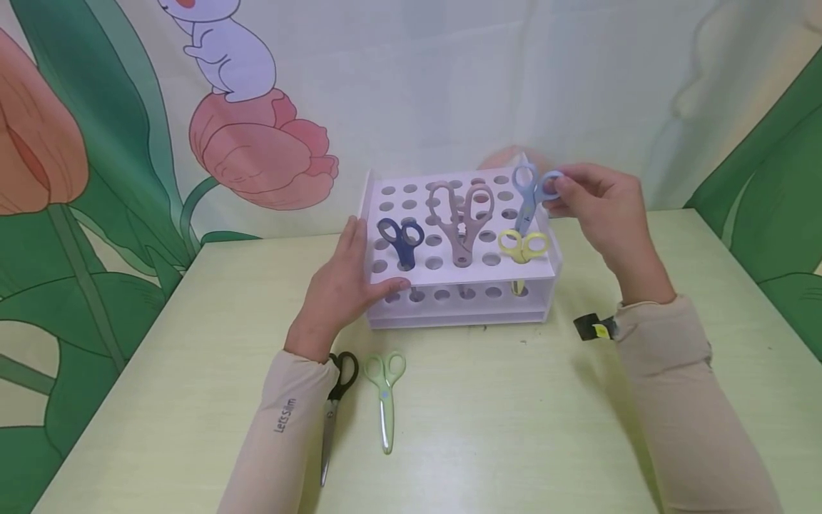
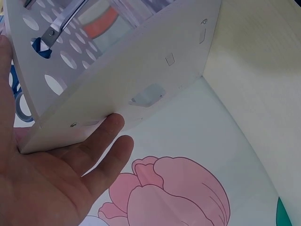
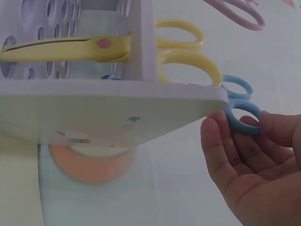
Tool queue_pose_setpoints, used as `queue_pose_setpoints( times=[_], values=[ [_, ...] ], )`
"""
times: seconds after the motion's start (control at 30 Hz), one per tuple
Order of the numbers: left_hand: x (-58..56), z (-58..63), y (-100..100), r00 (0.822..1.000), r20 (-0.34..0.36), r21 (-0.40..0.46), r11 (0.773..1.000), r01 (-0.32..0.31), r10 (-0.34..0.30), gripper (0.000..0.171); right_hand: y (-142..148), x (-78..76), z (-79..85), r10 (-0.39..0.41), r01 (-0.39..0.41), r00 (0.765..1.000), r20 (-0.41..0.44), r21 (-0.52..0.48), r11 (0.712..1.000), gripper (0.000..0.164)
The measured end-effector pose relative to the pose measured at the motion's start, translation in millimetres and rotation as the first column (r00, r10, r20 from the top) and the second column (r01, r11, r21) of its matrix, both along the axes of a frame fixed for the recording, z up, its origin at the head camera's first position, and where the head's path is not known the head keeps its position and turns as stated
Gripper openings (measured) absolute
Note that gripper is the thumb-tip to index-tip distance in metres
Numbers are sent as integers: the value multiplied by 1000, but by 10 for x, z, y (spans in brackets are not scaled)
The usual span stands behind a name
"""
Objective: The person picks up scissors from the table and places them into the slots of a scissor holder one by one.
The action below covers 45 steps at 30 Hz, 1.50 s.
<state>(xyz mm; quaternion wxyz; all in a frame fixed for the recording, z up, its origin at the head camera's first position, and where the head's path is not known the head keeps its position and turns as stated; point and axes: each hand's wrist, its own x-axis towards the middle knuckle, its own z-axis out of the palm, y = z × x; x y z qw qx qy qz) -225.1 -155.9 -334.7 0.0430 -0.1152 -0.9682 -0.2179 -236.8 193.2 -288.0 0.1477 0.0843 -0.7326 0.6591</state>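
Note:
A white rack (image 1: 459, 320) with rows of round holes stands on the table. My left hand (image 1: 337, 282) rests on its left front corner, thumb on the front edge. In the left wrist view, straight fingers lie along the rack's side panel (image 2: 150, 70). My right hand (image 1: 606, 207) pinches one handle loop of light blue scissors (image 1: 526, 210) at the rack's right rear. They stand upright over the top panel; a blue bit shows beneath it in the right wrist view. Yellow scissors (image 1: 522, 255), mauve scissors (image 1: 462, 250) and navy scissors (image 1: 405, 250) stand blades down in front holes.
Green scissors (image 1: 385, 400) and black-handled scissors (image 1: 330, 417) lie on the table in front of the rack, the black pair partly behind my left sleeve. A printed curtain (image 1: 417, 93) hangs right behind the rack. A small black strap end (image 1: 587, 327) sticks out by my right cuff.

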Motion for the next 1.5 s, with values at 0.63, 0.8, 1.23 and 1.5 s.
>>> queue_pose_setpoints(
  times=[0.63, 0.8, 1.23, 1.5],
  values=[
    [-15, -11, 7, 999, -34, -21, 1000, -7, 6, 123, -39, -91, -127, -86, 70, 995, 43, 288, 955, 30],
    [-22, -13, 6, 999, -39, -30, 1000, -8, 7, 122, -38, -123, -162, -97, 71, 994, 55, 357, 931, 33],
    [-2, 15, 19, 1000, -18, -36, 999, -16, 16, 121, -44, -149, -219, -66, 8, 992, 105, 478, 878, 28],
    [5, 19, 17, 1000, -20, -32, 999, -14, 13, 120, 15, -98, -132, -97, 48, 991, 87, 451, 891, 29]
  ],
)
